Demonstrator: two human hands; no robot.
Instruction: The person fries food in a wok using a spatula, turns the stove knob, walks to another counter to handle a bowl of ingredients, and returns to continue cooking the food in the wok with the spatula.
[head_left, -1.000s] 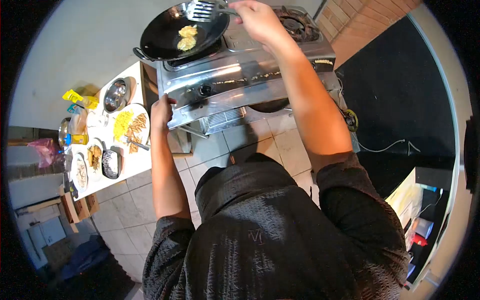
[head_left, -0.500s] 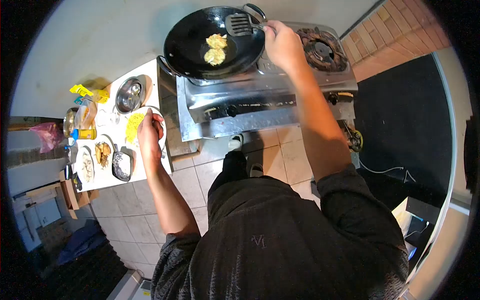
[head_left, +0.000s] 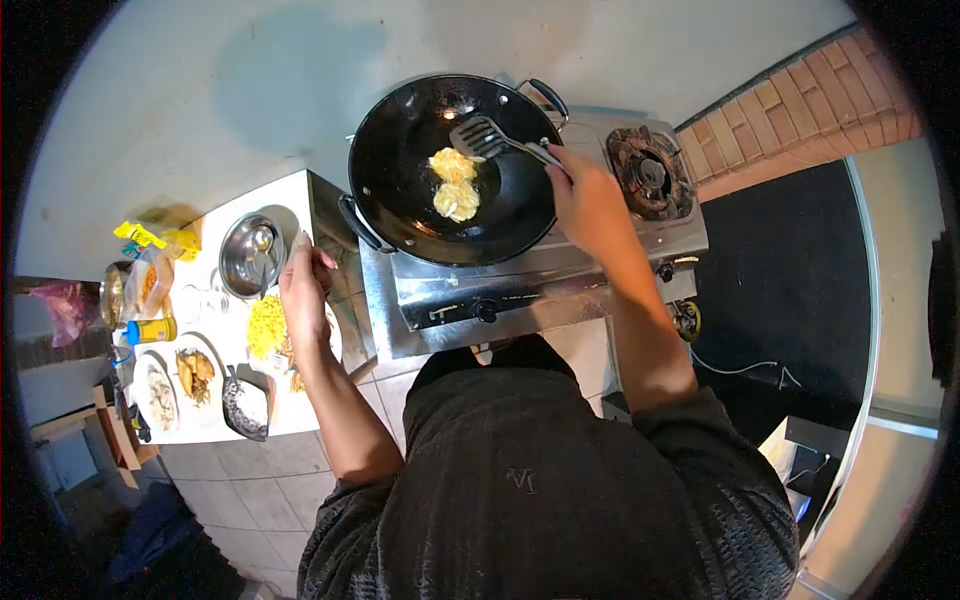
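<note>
My right hand [head_left: 592, 200] is wrapped round the handle of a slotted spatula [head_left: 480, 138]. Its dark head is inside a black wok [head_left: 400, 110], close beside the upper of two yellowish frying pieces that look like egg. The upper piece [head_left: 453, 164] touches the lower piece [head_left: 456, 201] in the middle of the wok. My left hand [head_left: 305, 290] hovers over the side table, fingers loosely bent and slightly apart, with nothing visible in it. Beneath it lies a plate of yellow shredded food [head_left: 267, 325], partly hidden by the hand. A steel bowl [head_left: 236, 262] stands just beyond.
The wok sits on a gas stove [head_left: 550, 310], with a bare burner [head_left: 652, 174] at its right. On the white table [head_left: 297, 205] stand a plate of brown food [head_left: 195, 375], a plate of pale food [head_left: 160, 395], a small dark dish [head_left: 243, 408] and a yellow blue-capped jar [head_left: 150, 332].
The spatula head has come down from the wok's upper right to beside the upper egg piece. The view has shifted, so wok and stove appear lower. My left hand stays near the plate.
</note>
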